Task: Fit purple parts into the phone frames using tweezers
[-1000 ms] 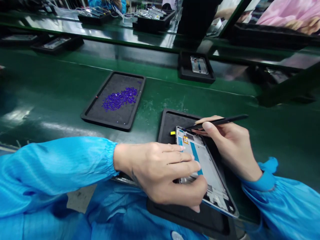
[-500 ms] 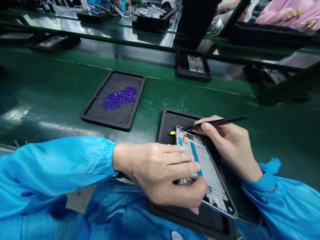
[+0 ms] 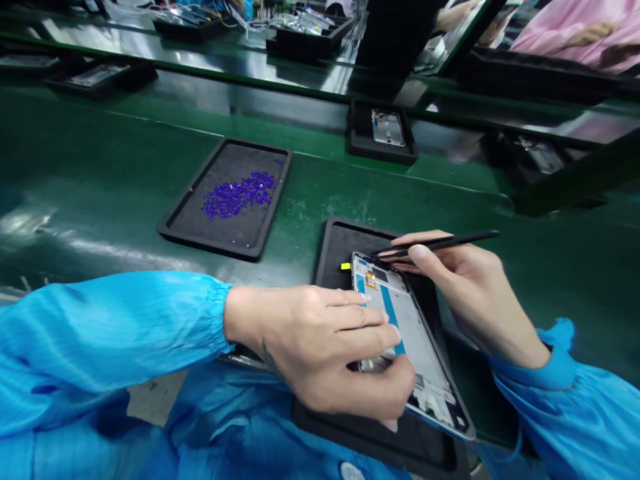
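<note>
My left hand [image 3: 335,347] is wrapped over the near long side of a phone frame [image 3: 420,327], its fingers lying across the inner face and its thumb near the lower edge. The frame is silver-grey inside, with blue strips, an orange flex piece and a yellow tab at its top end. It is tilted above a black tray [image 3: 335,243]. Between the thumb and fingers of my right hand [image 3: 460,273] are black tweezers [image 3: 450,242]. Their tips reach the top end of the frame; what lies at the tips is too small to make out.
Left of the frame, a black tray [image 3: 173,223] holds many tiny purple pieces [image 3: 240,195]. Farther back, another black tray [image 3: 383,152] carries a similar phone frame [image 3: 388,127]. A green rail crosses behind the bench, and a person in pink [image 3: 560,33] sits beyond it.
My right hand and the tweezers have shifted slightly to the right, the tips drawing back a little from the frame's top corner. The tray at the back has slid slightly left. My left hand keeps its hold.
</note>
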The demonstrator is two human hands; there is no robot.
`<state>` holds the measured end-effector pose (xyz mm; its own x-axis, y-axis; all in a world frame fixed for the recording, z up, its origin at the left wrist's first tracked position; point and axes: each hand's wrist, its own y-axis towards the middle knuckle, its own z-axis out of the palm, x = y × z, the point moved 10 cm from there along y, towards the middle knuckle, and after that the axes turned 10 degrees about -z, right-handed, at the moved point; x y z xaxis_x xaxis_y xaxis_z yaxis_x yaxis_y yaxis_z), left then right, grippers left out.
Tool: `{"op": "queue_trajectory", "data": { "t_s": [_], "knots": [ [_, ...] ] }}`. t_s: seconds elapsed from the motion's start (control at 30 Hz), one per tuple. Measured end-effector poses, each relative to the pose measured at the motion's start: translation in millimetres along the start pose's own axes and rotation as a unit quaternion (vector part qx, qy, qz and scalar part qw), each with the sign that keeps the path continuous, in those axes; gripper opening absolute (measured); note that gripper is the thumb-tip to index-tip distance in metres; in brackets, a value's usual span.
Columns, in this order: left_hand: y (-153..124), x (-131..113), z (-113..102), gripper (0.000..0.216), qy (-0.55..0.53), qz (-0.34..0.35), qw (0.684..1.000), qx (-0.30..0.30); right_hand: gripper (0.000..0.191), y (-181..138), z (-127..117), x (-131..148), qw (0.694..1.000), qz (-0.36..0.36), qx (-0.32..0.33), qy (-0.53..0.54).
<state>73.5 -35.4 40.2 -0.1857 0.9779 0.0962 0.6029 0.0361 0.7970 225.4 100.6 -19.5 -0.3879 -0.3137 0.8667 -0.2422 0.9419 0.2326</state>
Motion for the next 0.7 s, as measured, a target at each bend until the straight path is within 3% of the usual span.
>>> {"op": "queue_trajectory", "data": {
  "t_s": [0.17, 0.5, 0.7],
  "knots": [
    [1, 1, 1, 0.056, 0.032, -0.005, 0.999, 0.002, 0.034, 1, 0, 2, 0.999, -0.011, 0.001, -0.03],
    [1, 0, -1, 0.061, 0.014, -0.001, 1.0, -0.007, 0.031, 1, 0, 14, 0.988, -0.081, 0.007, -0.134],
    [1, 1, -2, 0.059, 0.01, -0.002, 1.0, -0.02, 0.027, 0, -2, 5, 0.998, -0.036, -0.006, -0.05]
  ]
}}
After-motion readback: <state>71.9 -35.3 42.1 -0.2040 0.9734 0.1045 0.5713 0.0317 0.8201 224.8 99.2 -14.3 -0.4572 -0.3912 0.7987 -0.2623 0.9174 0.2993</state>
